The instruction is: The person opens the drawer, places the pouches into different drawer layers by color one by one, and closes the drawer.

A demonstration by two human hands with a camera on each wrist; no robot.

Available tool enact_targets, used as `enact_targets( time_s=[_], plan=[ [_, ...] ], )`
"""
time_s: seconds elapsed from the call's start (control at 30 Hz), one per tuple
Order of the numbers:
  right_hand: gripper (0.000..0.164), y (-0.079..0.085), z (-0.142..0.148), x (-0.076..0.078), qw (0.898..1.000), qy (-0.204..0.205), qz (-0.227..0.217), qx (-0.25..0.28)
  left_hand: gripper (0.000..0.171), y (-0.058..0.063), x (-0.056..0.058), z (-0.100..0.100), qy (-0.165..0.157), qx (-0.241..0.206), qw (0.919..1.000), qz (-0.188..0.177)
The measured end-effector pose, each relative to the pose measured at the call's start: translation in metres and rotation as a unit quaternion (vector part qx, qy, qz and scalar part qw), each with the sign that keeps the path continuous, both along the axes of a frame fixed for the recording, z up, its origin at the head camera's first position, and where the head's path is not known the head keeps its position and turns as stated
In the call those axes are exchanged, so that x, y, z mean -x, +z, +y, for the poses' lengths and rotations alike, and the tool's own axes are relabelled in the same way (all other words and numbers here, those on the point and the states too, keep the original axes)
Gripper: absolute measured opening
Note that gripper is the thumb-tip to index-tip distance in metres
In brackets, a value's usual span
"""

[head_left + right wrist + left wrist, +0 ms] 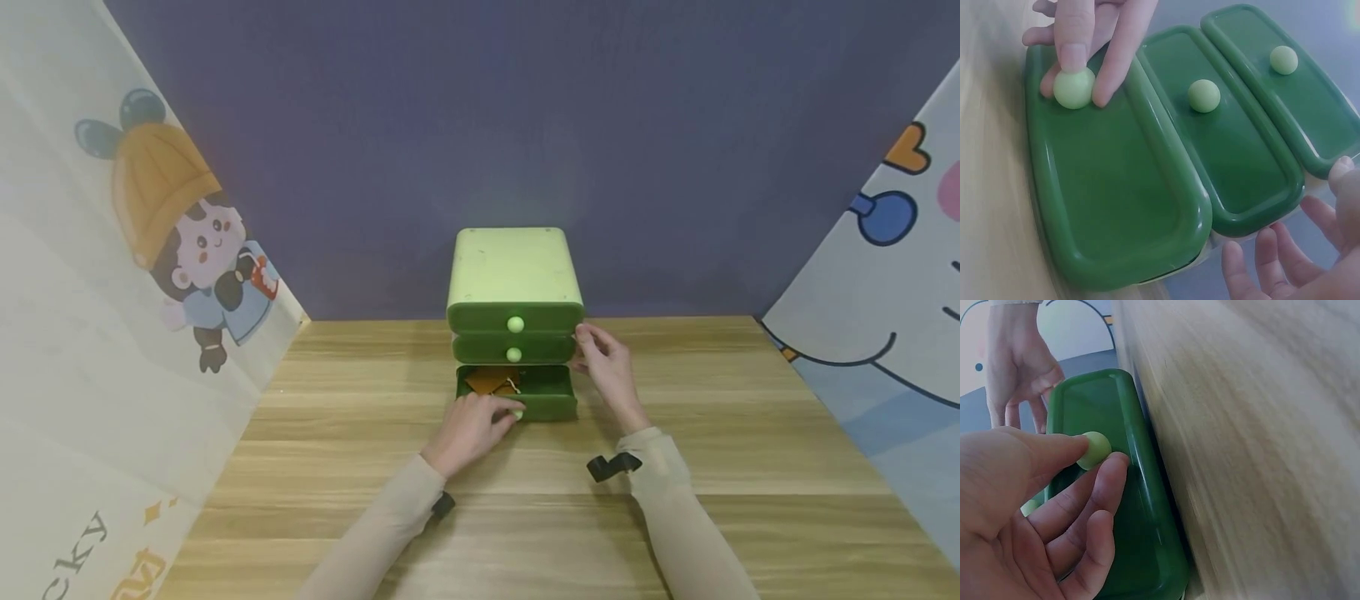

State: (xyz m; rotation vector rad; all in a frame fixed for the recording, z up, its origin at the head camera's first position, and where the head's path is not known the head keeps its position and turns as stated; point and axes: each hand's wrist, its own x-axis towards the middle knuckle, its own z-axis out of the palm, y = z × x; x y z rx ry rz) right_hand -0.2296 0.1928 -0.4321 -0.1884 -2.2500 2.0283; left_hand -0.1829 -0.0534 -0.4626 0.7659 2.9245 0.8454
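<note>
A small drawer cabinet [517, 265] has a pale green body and three dark green drawers with round light green knobs. Its bottom drawer [551, 407] is pulled out; a brown flat item [491, 380] with a pale cord lies inside, partly hidden. My left hand [471, 427] pinches the bottom drawer's knob [1074, 88] between thumb and fingers. At the cabinet's right side, my right hand [609, 371] rests its fingertips near the upper two drawers, the thumb by the top drawer's [1288, 81] edge. The middle drawer [1219, 125] is closed, like the top one.
The cabinet stands on a wood-grain table [360, 367] near a dark blue back panel [375, 150]. Side panels with cartoon prints stand left [60, 292] and right [847, 308]. Black wrist mounts [611, 467] are strapped to both sleeves.
</note>
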Motion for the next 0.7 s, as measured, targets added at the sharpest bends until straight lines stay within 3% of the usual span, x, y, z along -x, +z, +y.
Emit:
enact_targets(
  time_s=[0.7],
  plan=[
    [0.063,-0.0013,-0.0002,-0.0005,1.0,-0.003,0.002,0.001,0.023,0.0007,0.0021,0.0007,0.01,-0.007,0.9998,-0.013]
  ],
)
